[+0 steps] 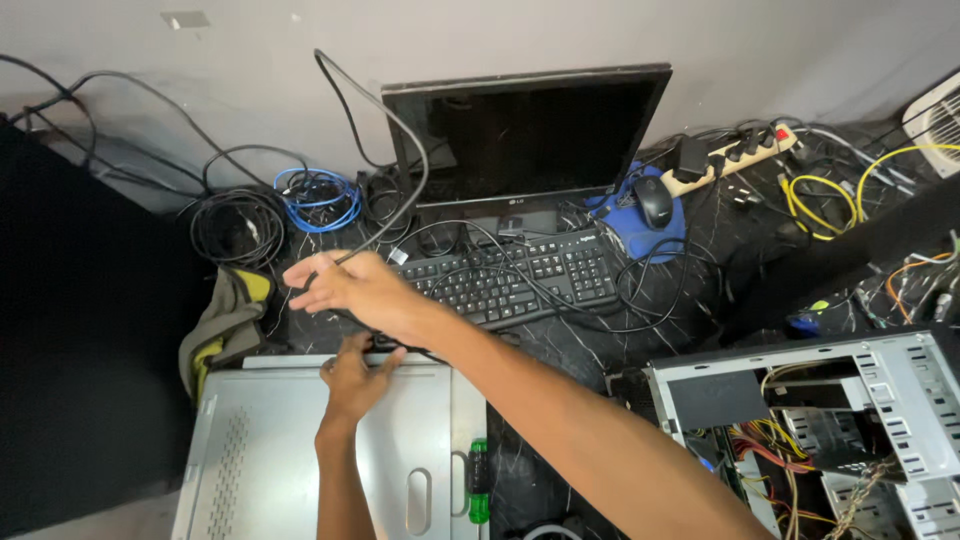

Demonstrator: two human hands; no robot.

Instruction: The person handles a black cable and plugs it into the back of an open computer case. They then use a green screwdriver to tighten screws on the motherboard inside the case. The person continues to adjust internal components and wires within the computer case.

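Your right hand (355, 285) reaches across your body to the left, fingers curled around a black cable (400, 190) that rises from your grip, loops up past the monitor (525, 135) and runs toward the wall. The hand pinches the cable near the left end of the keyboard (515, 275). Your left hand (352, 380) lies below it, at the back edge of a grey case panel (300, 450); its fingers are bent at that edge where the cable passes, but you cannot tell whether they clamp anything. A green screwdriver (479, 480) lies just beside the panel's right edge. Behind the keyboard stands the dark monitor, with a mouse (655, 200) on a blue pad (640, 235) to its right and a power strip (730, 160) beyond. Coiled black and blue cables (320, 200) lie left of the monitor, and a crumpled cloth (225, 320) sits left of your hands. An open computer case (850, 430) with coloured wiring lies at lower right.
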